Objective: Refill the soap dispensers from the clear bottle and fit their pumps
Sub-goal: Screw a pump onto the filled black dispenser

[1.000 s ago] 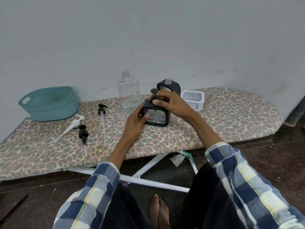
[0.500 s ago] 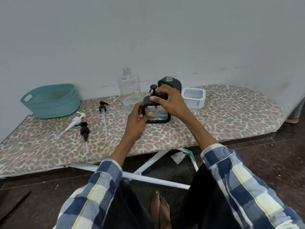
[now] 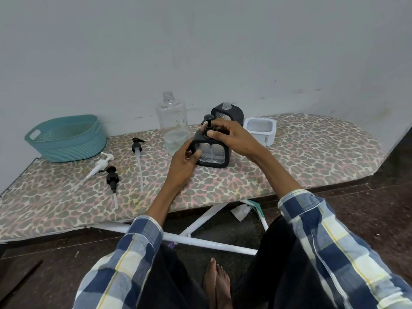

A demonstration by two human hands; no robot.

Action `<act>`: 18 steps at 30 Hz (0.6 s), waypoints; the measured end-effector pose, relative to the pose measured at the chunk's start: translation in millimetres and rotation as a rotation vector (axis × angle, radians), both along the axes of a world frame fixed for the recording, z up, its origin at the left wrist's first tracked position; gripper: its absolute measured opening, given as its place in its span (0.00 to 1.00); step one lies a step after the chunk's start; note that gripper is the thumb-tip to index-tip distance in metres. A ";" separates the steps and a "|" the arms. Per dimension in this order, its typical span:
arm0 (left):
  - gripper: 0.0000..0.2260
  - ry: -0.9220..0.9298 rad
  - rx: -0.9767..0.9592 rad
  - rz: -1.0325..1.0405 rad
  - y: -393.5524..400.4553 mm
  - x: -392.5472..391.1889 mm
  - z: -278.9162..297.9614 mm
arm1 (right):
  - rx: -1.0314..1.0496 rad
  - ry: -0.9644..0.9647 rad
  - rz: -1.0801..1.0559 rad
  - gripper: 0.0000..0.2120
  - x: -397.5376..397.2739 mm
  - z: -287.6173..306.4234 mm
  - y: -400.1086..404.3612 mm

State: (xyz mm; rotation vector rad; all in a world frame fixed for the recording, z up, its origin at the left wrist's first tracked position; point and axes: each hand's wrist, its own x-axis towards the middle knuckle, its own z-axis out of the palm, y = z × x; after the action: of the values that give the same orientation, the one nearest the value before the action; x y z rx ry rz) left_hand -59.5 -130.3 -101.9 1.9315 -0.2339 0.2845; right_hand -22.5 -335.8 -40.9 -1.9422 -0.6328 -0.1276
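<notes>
The left hand [image 3: 182, 161] grips the near side of a black dispenser [image 3: 211, 150] standing on the bench [image 3: 289, 166], thumb on its clear front. The right hand [image 3: 231, 139] curls over its top, fingers pinching the black pump [image 3: 208, 122] seated there. Left of the hands lie three loose pumps [image 3: 111, 177] and a teal basket [image 3: 66, 139]. Just beyond the hands stand the clear bottle [image 3: 174, 123], a second dispenser [image 3: 228, 112] and a white container [image 3: 260, 130].

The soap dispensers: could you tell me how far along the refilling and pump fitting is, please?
In hand: left hand steadies the front dispenser while right hand grips its pump. Left: rear dispenser and white dispenser lack pumps; three spare pumps lie nearby. The clear bottle is uncapped.
</notes>
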 end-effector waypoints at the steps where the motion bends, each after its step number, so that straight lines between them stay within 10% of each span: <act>1: 0.18 0.000 0.005 0.011 -0.4 0.2 -0.4 | -0.015 -0.018 -0.026 0.11 1.6 -0.4 0.4; 18: 0.21 -0.088 0.105 0.176 -8.9 -5.2 -3.3 | -0.024 -0.078 -0.302 0.13 -8.0 -0.2 18.0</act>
State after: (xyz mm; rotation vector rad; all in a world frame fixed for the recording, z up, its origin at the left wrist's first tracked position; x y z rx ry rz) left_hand -64.7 -139.2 -105.3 2.0497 -0.1392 0.4829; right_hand -30.5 -317.9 -41.1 -2.0535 -0.3887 -0.3870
